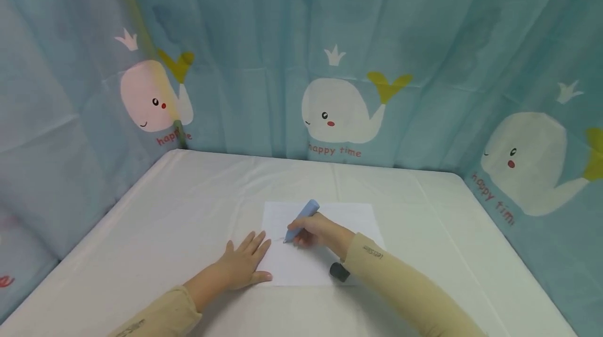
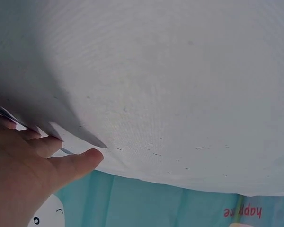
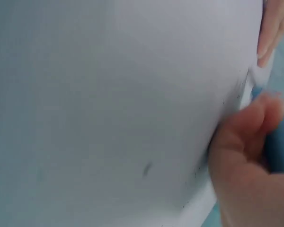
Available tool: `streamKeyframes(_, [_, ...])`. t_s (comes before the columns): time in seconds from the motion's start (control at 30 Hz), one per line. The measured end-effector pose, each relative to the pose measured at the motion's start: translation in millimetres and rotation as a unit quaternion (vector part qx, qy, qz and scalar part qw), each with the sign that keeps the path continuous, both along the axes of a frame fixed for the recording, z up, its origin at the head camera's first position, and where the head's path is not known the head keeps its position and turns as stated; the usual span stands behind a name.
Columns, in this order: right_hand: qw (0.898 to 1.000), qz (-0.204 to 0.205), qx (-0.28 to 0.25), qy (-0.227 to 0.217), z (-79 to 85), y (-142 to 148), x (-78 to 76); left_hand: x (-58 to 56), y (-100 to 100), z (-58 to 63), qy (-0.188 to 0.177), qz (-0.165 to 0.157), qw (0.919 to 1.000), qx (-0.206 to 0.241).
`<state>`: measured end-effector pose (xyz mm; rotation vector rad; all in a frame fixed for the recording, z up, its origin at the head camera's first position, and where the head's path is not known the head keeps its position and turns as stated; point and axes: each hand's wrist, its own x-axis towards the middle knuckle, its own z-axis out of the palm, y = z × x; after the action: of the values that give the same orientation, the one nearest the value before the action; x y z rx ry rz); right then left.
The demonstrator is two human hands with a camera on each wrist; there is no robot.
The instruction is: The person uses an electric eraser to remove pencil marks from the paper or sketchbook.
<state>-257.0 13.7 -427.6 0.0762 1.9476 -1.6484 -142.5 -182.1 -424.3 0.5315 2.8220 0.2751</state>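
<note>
My right hand (image 1: pixel 320 228) pinches a thick blue marker (image 1: pixel 308 209), slanted with its tip down at a white sheet of paper (image 1: pixel 301 269). A short faint line (image 1: pixel 279 238) runs left of the tip. In the right wrist view, the thumb and fingers curl round the marker's blue barrel (image 3: pixel 280 146). My left hand (image 1: pixel 239 265) lies palm down with fingers spread, its fingertips and thumb at the sheet's left edge. Fingers (image 2: pixel 75 163) of that hand also show in the left wrist view. A black cap (image 1: pixel 339 272) lies near the sheet's lower right, beside the right sleeve.
A white cloth covers the table (image 1: pixel 202 195) under the paper. Blue curtains (image 1: pixel 245 107) printed with whales hang behind it and along both sides. The right forearm, in a beige sleeve (image 1: pixel 400 284), crosses the sheet's right side.
</note>
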Motion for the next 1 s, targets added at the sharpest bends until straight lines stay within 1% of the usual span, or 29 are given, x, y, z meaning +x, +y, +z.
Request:
streamKeyframes(0.3, [1.000, -0.004, 0.007, 0.012, -1.3, -1.1, 1.2, 1.8, 1.5, 2.1, -0.008, 0.005, 1.0000, 0.003])
streamKeyframes(0.47, [1.000, -0.003, 0.012, 0.005, 0.4, -1.5, 1.7, 2.2, 2.2, 2.6, -0.008, 0.005, 0.9999, 0.009])
streamKeyframes(0.57, [1.000, -0.001, 0.013, 0.006, 0.9, -1.5, 1.7, 1.8, 2.0, 2.1, -0.005, 0.001, 1.0000, 0.008])
streamKeyframes(0.73, [1.000, 0.015, 0.015, 0.008, -1.1, -1.2, 1.9, 1.5, 0.8, -1.7, -0.008, 0.001, 1.0000, 0.005])
streamKeyframes(0.83, [1.000, 0.019, 0.016, 0.014, -1.0, -0.7, 2.0, 0.1, 0.6, -3.8, -0.003, -0.001, 1.0000, 0.003])
streamKeyframes(1.0, [1.000, 0.003, 0.019, 0.024, 0.1, -1.0, 0.9, -0.8, 1.7, -2.5, -0.002, -0.001, 1.0000, 0.002])
